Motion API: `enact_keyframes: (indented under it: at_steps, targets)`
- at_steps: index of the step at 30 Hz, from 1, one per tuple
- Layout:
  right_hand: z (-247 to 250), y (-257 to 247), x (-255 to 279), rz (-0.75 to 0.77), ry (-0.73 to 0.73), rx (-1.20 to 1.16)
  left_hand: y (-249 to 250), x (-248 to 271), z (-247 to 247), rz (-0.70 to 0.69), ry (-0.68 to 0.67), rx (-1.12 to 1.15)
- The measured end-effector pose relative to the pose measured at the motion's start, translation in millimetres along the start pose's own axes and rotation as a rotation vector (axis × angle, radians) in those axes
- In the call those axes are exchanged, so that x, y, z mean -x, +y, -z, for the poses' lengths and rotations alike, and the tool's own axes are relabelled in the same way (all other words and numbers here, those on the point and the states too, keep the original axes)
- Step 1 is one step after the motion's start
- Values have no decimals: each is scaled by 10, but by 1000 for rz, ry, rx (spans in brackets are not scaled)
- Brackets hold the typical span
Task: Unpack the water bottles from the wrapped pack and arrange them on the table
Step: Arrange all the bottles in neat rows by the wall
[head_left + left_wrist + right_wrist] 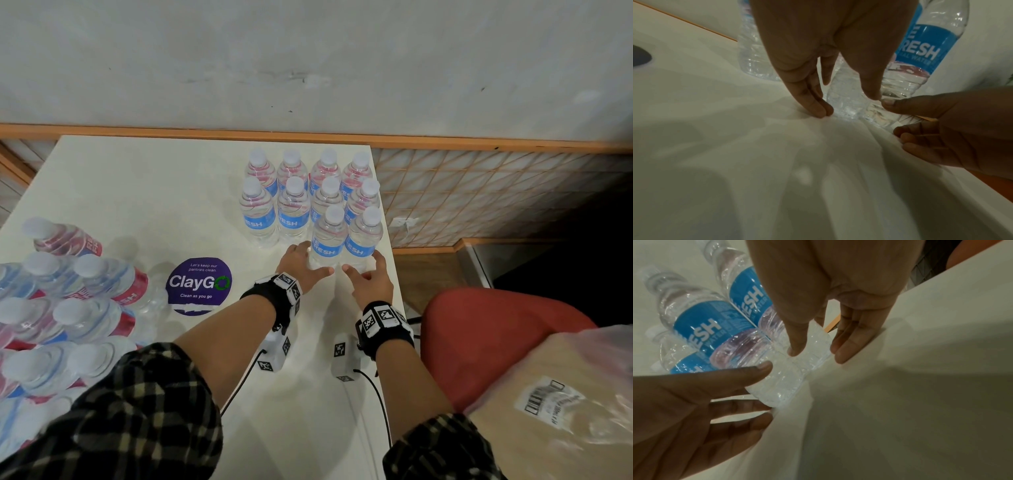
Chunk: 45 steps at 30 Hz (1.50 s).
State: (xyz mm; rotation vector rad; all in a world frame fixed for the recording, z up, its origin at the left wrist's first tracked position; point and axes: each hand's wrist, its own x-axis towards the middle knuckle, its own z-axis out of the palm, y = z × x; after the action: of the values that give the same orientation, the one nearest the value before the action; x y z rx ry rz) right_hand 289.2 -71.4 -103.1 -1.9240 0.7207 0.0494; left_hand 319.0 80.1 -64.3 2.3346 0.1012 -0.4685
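Note:
Several clear water bottles [294,202] with blue labels stand upright in rows at the back right of the white table [154,192]. Two more stand in front: the left front bottle [328,240] and the right front bottle [364,236]. My left hand [313,262] is open around the left one's base [844,104], thumb and straight fingers on either side. My right hand [363,270] is open the same way at the right one's base [813,345]. The wrapped pack [68,308] lies at the table's left with several bottles in it.
A round purple ClayGo sticker [198,286] sits on the table between the pack and my arms. The table's right edge [394,274] runs just beside the right front bottle. A red chair [496,342] and a bagged parcel [565,411] lie to the right.

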Motion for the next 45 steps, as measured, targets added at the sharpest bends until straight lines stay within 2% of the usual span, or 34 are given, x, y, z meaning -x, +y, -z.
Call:
enact_keyframes:
  at_steps: [12,26,29,31,33,34,37,39,40,42,44,45]
  targets:
    - [-2,100,-1,5,42,-88,-10,-13,-35,-22,1,0]
    - [23,-7,-28,-4,-14,-9,-14,-31,-60,-15,15,-2]
    - [31,35,-27,2,-16,-9,-1,19,-24,3,-7,-75]
    - [41,100,-15,-9,-7,-17,27,137,56,-37,-20,-146]
    - [52,150,6,-26,7,-27,50,299,236,-119,47,-229]
    - [57,160,21,-33,10,-30,45,392,380,-162,136,-263]
    - [72,172,95,-37,-5,-46,-88,663,923,-216,579,-247]
    - [67,188,145,-37,-21,-45,-258,817,1261,-106,822,-248]
    - [64,200,172,-35,-30,-40,-341,890,1402,12,860,-259]
    - [46,214,237,-24,-53,-21,-484,1003,1638,265,820,-278]
    - [42,217,329,-13,-84,4,-602,1083,1804,465,661,-268]
    - [43,219,380,-9,-102,11,-645,1116,1855,520,575,-259]
